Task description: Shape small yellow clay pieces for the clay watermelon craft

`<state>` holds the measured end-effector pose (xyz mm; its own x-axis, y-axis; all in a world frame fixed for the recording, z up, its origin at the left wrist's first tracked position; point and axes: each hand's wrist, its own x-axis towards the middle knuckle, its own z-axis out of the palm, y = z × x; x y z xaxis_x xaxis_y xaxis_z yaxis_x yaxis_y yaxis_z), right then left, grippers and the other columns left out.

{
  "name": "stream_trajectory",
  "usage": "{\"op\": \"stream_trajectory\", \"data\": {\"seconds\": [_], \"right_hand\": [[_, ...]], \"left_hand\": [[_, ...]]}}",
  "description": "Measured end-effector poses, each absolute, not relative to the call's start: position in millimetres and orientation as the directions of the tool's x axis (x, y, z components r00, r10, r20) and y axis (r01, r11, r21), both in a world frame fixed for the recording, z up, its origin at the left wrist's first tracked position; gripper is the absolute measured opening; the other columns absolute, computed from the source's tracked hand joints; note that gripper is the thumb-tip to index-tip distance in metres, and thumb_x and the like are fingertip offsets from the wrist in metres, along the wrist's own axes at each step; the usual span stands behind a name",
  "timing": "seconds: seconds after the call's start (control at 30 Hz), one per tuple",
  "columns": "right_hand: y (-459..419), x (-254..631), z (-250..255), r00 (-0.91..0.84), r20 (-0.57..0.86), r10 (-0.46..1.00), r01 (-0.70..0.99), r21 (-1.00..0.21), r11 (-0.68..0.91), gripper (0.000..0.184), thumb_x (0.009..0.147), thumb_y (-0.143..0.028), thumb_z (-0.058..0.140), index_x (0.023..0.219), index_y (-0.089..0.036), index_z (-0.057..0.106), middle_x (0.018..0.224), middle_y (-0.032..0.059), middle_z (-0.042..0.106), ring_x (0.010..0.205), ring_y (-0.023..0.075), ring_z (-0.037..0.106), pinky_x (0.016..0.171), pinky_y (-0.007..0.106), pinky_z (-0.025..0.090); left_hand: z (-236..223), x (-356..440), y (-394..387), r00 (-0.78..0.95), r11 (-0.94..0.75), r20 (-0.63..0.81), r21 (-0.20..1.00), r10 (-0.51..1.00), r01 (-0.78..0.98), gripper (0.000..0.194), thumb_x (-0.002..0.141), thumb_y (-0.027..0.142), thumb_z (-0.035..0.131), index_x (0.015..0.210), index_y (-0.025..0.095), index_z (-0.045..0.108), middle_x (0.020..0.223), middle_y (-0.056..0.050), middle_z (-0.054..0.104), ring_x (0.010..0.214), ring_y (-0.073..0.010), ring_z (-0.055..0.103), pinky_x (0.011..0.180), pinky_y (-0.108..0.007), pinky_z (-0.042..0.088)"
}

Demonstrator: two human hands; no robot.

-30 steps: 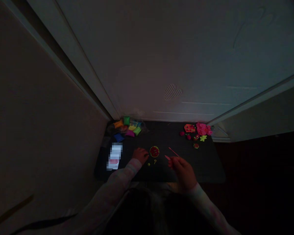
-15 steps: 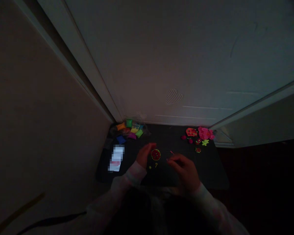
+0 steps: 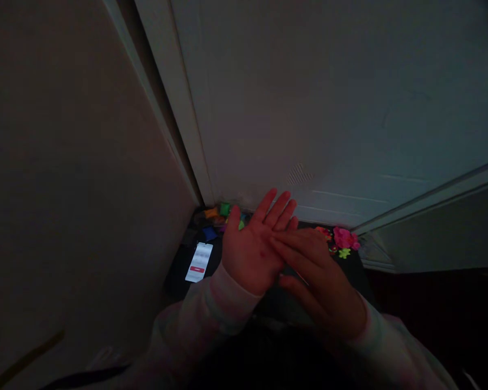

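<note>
My left hand [image 3: 252, 254] is raised over the small dark table, palm up, with its fingers spread. On the palm sits a small dark red spot [image 3: 262, 253], perhaps a tiny bit of clay; it is too small to be sure. My right hand [image 3: 317, 276] reaches across from the right, its fingers stretched out and their tips touching the left palm. Its thumb stands apart below. A thin pale streak [image 3: 303, 279] shows by the right fingers, too dim to name. Both hands hide the middle of the table.
A phone [image 3: 199, 262] with a lit screen lies on the table's left side. Coloured clay packets [image 3: 210, 233] are at the back left. A pink flower-like piece [image 3: 344, 238] and a yellow-green piece [image 3: 344, 253] lie at the back right. A white door [image 3: 268, 108] rises behind.
My left hand has lifted from beside the round red piece and turned palm up. My right hand has moved left onto that palm, its fingers uncurled. The round piece is now hidden.
</note>
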<state>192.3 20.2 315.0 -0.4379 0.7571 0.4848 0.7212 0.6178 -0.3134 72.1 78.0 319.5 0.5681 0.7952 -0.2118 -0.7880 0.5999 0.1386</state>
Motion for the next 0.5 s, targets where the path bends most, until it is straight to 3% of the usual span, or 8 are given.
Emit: {"op": "stream_trajectory", "data": {"seconds": [0.13, 0.3, 0.5], "right_hand": [[16.8, 196.2, 313.2, -0.454, 0.483, 0.749, 0.695, -0.334, 0.636, 0.042, 0.088, -0.034, 0.034, 0.127, -0.019, 0.039, 0.120, 0.0119, 0.048, 0.112, 0.0251, 0.042, 0.090, 0.045, 0.034], [14.0, 189.7, 312.9, -0.479, 0.489, 0.729, 0.758, -0.188, 0.624, 0.036, 0.083, -0.040, 0.042, 0.113, -0.024, 0.053, 0.124, 0.0100, 0.045, 0.111, 0.0296, 0.041, 0.090, 0.052, 0.029], [13.5, 188.0, 311.9, -0.478, 0.513, 0.713, 0.746, -0.191, 0.638, 0.035, 0.083, -0.043, 0.040, 0.107, -0.024, 0.058, 0.126, 0.0098, 0.043, 0.111, 0.0308, 0.040, 0.089, 0.051, 0.029]], "left_hand": [[318.5, 68.8, 75.9, 0.571, 0.590, -0.150, 0.160, 0.807, -0.792, 0.058, 0.084, 0.054, 0.015, 0.113, 0.018, 0.051, 0.125, -0.006, 0.052, 0.121, -0.0188, 0.042, 0.099, -0.032, 0.032], [318.7, 67.0, 75.3, 0.578, 0.595, -0.141, 0.224, 0.804, -0.772, 0.059, 0.083, 0.058, 0.016, 0.117, 0.021, 0.047, 0.125, -0.005, 0.051, 0.125, -0.0201, 0.036, 0.101, -0.035, 0.029], [319.3, 64.8, 78.1, 0.575, 0.606, -0.193, 0.223, 0.795, -0.763, 0.061, 0.082, 0.060, 0.016, 0.120, 0.022, 0.043, 0.126, -0.006, 0.049, 0.126, -0.0191, 0.034, 0.101, -0.033, 0.029]]}}
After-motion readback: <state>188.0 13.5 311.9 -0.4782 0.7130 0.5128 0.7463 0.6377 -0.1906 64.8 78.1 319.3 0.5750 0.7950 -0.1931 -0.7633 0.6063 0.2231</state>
